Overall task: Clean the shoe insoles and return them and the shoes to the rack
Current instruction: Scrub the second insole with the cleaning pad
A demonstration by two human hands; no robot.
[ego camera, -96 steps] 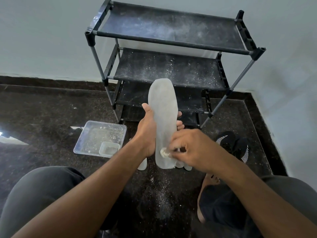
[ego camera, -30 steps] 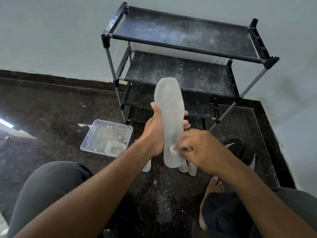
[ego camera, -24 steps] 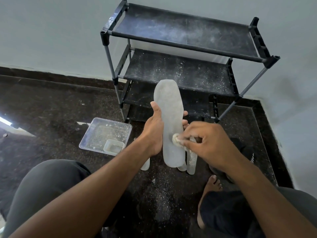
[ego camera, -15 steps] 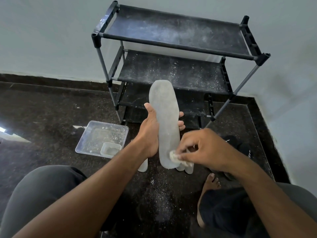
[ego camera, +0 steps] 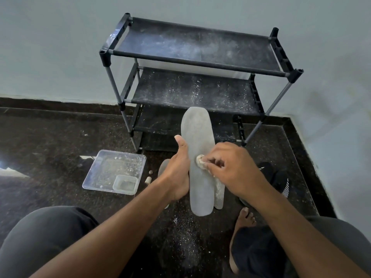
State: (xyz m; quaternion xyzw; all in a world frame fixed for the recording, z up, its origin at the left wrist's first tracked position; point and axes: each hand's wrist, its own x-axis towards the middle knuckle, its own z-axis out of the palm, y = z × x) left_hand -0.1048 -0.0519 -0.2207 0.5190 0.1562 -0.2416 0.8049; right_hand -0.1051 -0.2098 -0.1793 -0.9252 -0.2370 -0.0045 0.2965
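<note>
My left hand grips a long grey insole by its left edge and holds it upright over the floor. My right hand pinches a small whitish wad and presses it against the middle of the insole. More grey insoles lie on the floor, one just behind the held one and another partly hidden by my left hand. A black shoe with white stripes lies on the floor to the right. The black three-tier rack stands against the wall, its shelves dusted with white specks.
A clear plastic tray with a small tub in it sits on the dark floor to the left. A small cork-like piece lies beside it. White powder is scattered on the floor. My knees and a bare foot are in front.
My right hand has moved the wad up the insole from near the heel to the middle. My left hand keeps its grip on the insole.
</note>
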